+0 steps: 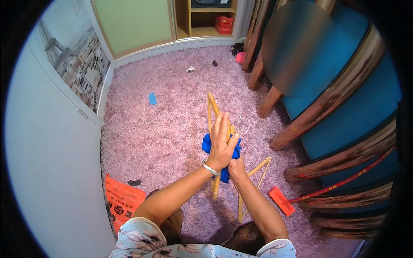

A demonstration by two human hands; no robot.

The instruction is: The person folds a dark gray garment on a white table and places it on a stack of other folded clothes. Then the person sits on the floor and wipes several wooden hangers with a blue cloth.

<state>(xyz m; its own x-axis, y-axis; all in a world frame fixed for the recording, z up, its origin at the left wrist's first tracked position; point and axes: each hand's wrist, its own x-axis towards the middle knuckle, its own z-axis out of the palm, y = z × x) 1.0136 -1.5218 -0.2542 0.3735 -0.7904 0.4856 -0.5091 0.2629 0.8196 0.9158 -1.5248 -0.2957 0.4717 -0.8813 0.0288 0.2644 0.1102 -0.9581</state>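
In the head view, a wooden clothes hanger point(215, 188) with a slim crossbar is in my hands above the carpet. Bright blue cloth point(206, 145) is bunched around its middle. My left hand point(222, 142), wearing a silver bangle point(211, 169), presses against the cloth and hanger with straight fingers and the thumb apart. Just below it, my right hand point(237, 167) grips the blue cloth from the other side; its fingers are mostly hidden. A second wooden hanger point(260, 165) appears near my right forearm, which covers part of it.
Shaggy pink-purple carpet point(155, 138) spreads around me. A red-orange broom head point(281, 201) lies right, its handle against brown-and-teal drapery point(342, 129). An orange bag point(127, 201) bearing writing is at lower left. A blue scrap point(152, 98) lies ahead, before a cabinet point(135, 25).
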